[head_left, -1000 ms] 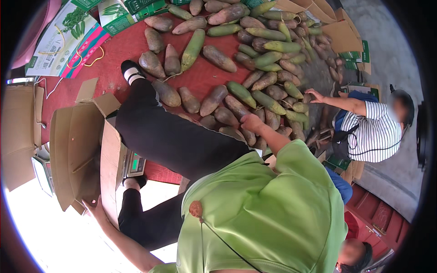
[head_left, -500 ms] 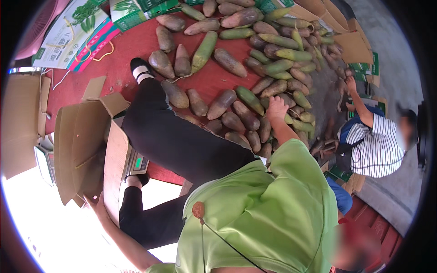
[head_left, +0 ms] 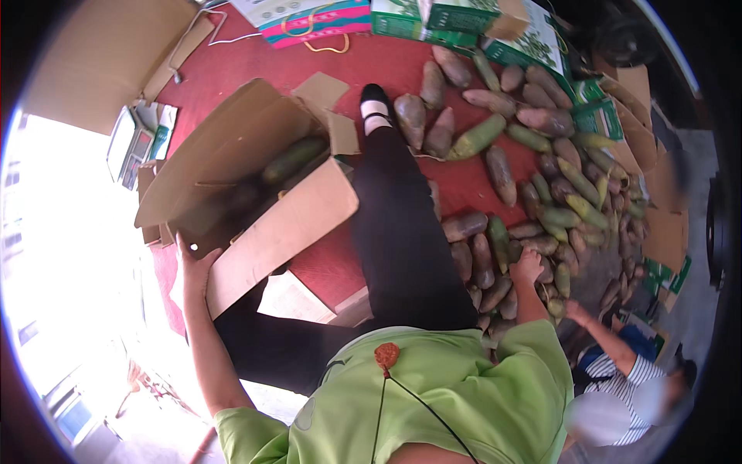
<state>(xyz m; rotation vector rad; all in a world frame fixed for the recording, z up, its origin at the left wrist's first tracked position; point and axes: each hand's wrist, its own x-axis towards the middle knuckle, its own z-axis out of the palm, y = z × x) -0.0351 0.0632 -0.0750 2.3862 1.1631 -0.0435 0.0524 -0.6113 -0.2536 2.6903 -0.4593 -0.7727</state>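
The right grip (head_left: 527, 267), right of centre, lies over the radishes (head_left: 558, 216); its fingertips are unclear, so whether it clasps one cannot be told. At left, the left grip (head_left: 193, 272) pinches the carton (head_left: 282, 232), where shadow obscures one green radish (head_left: 294, 160).

Looking down from the head

A fisheye camera, left one of a head-worn pair, faces down and forward over shirt (head_left: 456, 387) and legs (head_left: 402, 232). The shirt is nearest; box (head_left: 286, 240) and roots (head_left: 560, 217) lie farther off. The wide lens bends outer edges.
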